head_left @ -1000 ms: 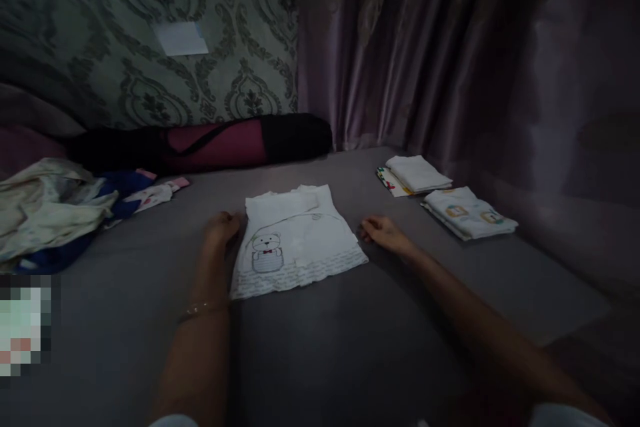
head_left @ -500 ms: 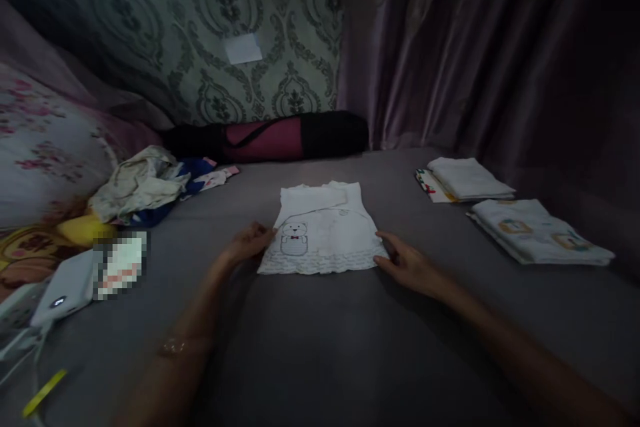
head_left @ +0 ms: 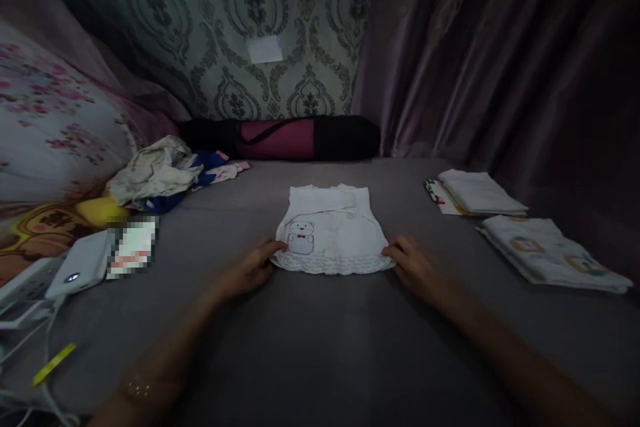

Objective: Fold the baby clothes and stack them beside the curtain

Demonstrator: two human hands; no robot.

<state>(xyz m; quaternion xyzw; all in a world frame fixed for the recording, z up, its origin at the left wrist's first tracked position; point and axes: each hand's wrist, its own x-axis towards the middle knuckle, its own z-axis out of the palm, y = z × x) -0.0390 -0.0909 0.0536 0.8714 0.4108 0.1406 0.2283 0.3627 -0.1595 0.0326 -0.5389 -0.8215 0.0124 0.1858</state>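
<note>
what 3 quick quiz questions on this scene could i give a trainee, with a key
1. True or false: the left hand and the right hand both have their fingers at the lower corners of the white, bear-printed cloth garment.

2. Which of these lies along the foot of the green-grey patterned wall?
A) the long black and maroon fabric bag
B) the folded cloth with orange-brown prints
C) the thin yellow strip

3. Fill in the blank: the bear print is on the part of the garment nearer the person's ____ hand.

Key: 1 true; 2 A; 3 left
</note>
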